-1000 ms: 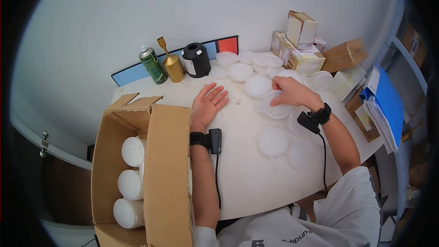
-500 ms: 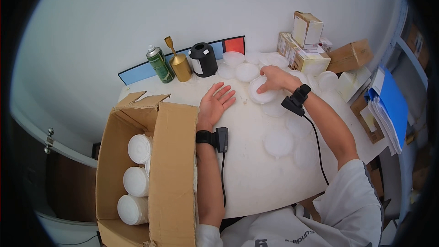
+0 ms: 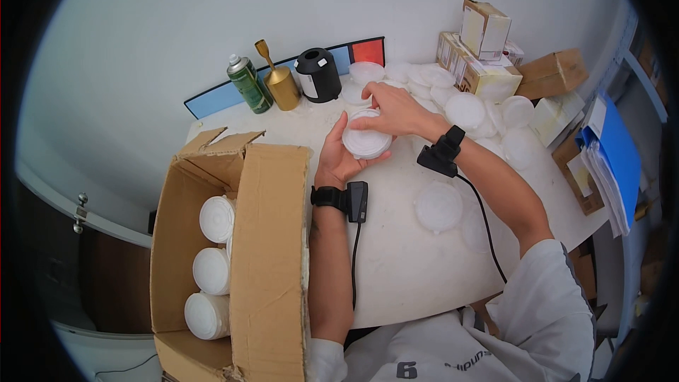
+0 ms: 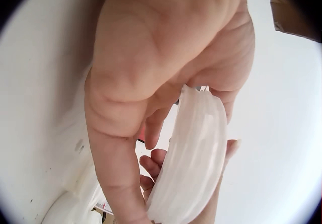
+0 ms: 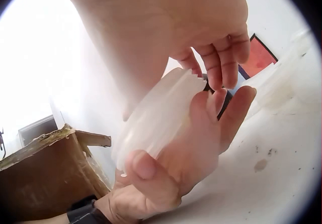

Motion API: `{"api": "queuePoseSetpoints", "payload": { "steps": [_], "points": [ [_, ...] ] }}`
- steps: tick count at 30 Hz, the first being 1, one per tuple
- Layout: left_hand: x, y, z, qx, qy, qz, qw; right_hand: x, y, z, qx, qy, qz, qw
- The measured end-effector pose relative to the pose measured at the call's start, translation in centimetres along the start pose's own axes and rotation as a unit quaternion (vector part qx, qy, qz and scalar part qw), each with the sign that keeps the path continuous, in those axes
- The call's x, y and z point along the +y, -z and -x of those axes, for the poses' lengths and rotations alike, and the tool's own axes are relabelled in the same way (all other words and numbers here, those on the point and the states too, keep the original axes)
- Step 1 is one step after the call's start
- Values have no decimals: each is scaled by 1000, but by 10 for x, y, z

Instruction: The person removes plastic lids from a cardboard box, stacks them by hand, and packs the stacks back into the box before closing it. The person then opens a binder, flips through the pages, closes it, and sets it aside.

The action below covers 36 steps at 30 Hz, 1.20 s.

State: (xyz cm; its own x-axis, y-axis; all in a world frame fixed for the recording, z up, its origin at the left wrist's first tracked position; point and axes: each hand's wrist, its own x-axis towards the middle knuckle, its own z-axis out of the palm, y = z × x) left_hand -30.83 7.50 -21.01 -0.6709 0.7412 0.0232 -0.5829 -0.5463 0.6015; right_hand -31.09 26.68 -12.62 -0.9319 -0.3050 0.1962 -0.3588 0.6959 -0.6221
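Observation:
A short stack of round translucent plastic lids (image 3: 368, 144) is between both hands above the table; its ridged side shows in the left wrist view. From below and the left, my left hand (image 3: 335, 164) holds it, palm up, with the thumb along one side and fingers under the other. My right hand (image 3: 401, 109) grips the stack from above, its thumb lying across the top lid. In the right wrist view, the left fingers curl about the lower side of the stack (image 5: 156, 114). Loose lids (image 3: 465, 110) lie scattered beyond the right hand.
Left of the left forearm stands a cardboard box (image 3: 270, 262) with several wrapped lid stacks (image 3: 211, 271). A green spray can (image 3: 250, 85), gold holder (image 3: 282, 88) and black canister (image 3: 318, 75) line the back. Small boxes (image 3: 485, 30) and a blue folder (image 3: 614, 155) are right.
My right hand has gathered lids from the table and carried them left to the left hand. The left hand, earlier lying palm up with nothing in it, now holds the stack too.

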Motion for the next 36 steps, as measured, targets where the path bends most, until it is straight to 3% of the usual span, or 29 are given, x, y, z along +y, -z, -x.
{"api": "queuePoseSetpoints", "payload": {
  "steps": [1,2,3,5,7,10,12,14,15,17,19,21,25,27,28,29,30,31,33,35,36],
  "points": [
    [0,2,-1,-16,-11,6,1000,0,3,-7,55,-37,-13,998],
    [1,4,-1,-31,-25,11,999,10,8,-17,52,-34,-11,998],
    [0,6,-1,-30,-29,13,999,34,12,-28,98,-35,59,993],
    [0,8,-2,-48,-46,175,982,63,9,-34,144,-36,131,980],
    [4,0,0,-39,-51,182,981,71,8,-35,5,-51,248,967],
    [7,-6,7,-21,-47,226,973,70,8,-36,-72,-60,257,962],
    [8,-4,7,-17,-48,267,962,63,15,-32,-37,-42,255,965],
    [5,8,4,-52,-71,271,958,47,24,-21,50,-35,223,973],
    [5,10,4,-54,-82,278,956,36,27,-16,41,-27,229,972],
    [7,8,3,-4,-84,238,968,18,34,-4,108,59,50,991],
    [8,-1,5,6,-98,248,964,-7,20,10,81,95,15,992],
    [6,-4,3,17,-105,256,961,-19,2,15,-44,168,67,982],
    [7,-5,9,65,-107,230,965,-11,-15,-3,-74,193,60,977],
    [9,-4,12,72,-108,216,968,13,-4,-38,-71,59,-214,973],
    [7,6,8,50,-100,234,966,17,8,-55,-62,10,-163,985],
    [5,13,4,27,-92,251,963,29,12,-70,-64,14,-160,985],
    [4,13,3,42,-103,262,959,46,11,-87,-20,18,-5,1000],
    [5,8,3,39,-107,256,960,62,7,-102,29,21,149,988],
    [9,3,5,112,-123,298,940,88,-8,-118,30,62,190,979],
    [9,12,3,92,-141,304,938,100,-15,-128,25,102,234,967],
    [9,13,3,92,-151,307,935,102,-17,-132,5,74,236,969]
  ]
}}
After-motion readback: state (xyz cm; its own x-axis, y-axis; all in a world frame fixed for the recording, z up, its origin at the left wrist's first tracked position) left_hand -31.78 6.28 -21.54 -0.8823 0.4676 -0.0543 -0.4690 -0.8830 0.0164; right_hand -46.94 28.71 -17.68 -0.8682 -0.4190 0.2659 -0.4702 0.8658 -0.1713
